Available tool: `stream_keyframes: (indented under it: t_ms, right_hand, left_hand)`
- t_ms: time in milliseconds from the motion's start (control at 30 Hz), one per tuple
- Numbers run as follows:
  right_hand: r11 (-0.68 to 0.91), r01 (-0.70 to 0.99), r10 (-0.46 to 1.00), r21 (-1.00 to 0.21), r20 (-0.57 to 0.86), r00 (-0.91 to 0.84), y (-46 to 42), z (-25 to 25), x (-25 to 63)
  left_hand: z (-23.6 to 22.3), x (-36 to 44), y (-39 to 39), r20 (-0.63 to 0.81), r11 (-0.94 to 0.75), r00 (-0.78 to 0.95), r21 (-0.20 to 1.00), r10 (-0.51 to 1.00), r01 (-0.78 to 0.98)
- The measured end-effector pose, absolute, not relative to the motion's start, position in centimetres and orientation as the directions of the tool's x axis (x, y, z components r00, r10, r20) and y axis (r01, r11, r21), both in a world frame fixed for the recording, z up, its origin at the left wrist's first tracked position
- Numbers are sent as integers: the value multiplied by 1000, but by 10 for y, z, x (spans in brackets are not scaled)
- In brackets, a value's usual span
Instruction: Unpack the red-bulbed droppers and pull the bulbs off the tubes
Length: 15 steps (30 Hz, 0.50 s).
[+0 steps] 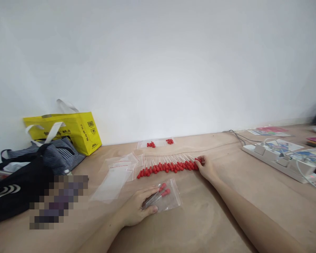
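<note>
My left hand grips a clear zip bag near the table's front. Inside the bag lie droppers with red rubber bulbs; two bulbs show. Farther back, a long row of red-bulbed droppers lies side by side, bulbs toward me and thin clear stems pointing at the wall. At the row's right end, my right hand has its fingers closed around a red dropper bulb. Flat empty zip bags lie overlapping left of the row. Behind it rests another bag with several red bulbs on it.
A yellow shopping bag, a striped bag and a black bag crowd the left side. On the right sit a white power strip with plugs and cables, and some papers. A white wall bounds the table behind.
</note>
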State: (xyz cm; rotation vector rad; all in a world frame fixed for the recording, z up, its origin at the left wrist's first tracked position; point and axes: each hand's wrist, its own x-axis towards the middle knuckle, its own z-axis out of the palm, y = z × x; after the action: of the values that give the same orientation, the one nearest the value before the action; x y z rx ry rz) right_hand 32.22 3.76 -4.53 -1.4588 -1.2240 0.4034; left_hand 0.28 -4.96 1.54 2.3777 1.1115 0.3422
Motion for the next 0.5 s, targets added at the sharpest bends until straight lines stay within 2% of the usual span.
stream_keyframes:
  t_ms: [267, 500]
  right_hand:
    - [240, 494, 868, -836, 412, 276, 31, -40, 320]
    - [163, 507, 812, -847, 407, 419, 38, -49, 330]
  left_hand:
    - [14, 2, -50, 29, -552, 637, 529, 771, 645]
    - [16, 4, -51, -9, -537, 628, 509, 778, 673]
